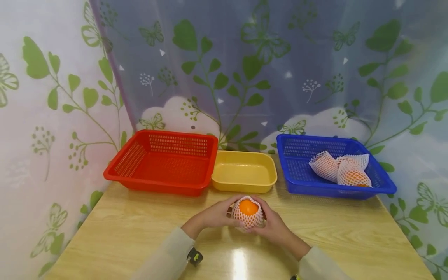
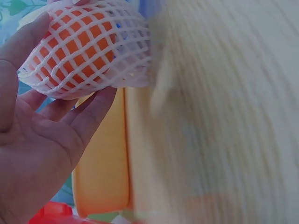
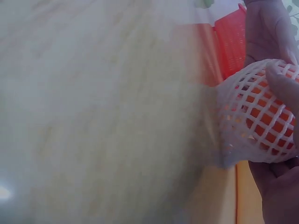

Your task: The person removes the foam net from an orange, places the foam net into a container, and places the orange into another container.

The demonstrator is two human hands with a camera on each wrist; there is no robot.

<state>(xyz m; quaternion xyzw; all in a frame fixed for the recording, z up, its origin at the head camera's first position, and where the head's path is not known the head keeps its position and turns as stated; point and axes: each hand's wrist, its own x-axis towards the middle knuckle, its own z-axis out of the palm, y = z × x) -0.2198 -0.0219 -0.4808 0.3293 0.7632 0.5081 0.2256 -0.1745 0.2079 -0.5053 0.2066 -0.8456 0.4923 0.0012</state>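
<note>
Both hands hold an orange [image 1: 248, 207] wrapped in a white foam net [image 1: 247, 222], just above the table in front of the yellow basin. The left hand [image 1: 220, 214] grips it from the left and the right hand [image 1: 274, 228] from the right. Bare peel shows through the net's open top in the head view. Up close in the left wrist view, the thumb and fingers of the left hand [image 2: 42, 144] curve around the foam mesh [image 2: 81, 51]. In the right wrist view the right thumb [image 3: 282, 88] lies across the netting, with the fingers beneath it.
A red basket [image 1: 168, 186] with nothing in it stands at the back left. Beside it is a shallow yellow basin [image 1: 245, 186]. At the back right, a blue basket [image 1: 290, 171] holds several net-wrapped fruits [image 1: 353, 175]. A patterned curtain [image 1: 224, 77] hangs behind the wooden table [image 1: 133, 233].
</note>
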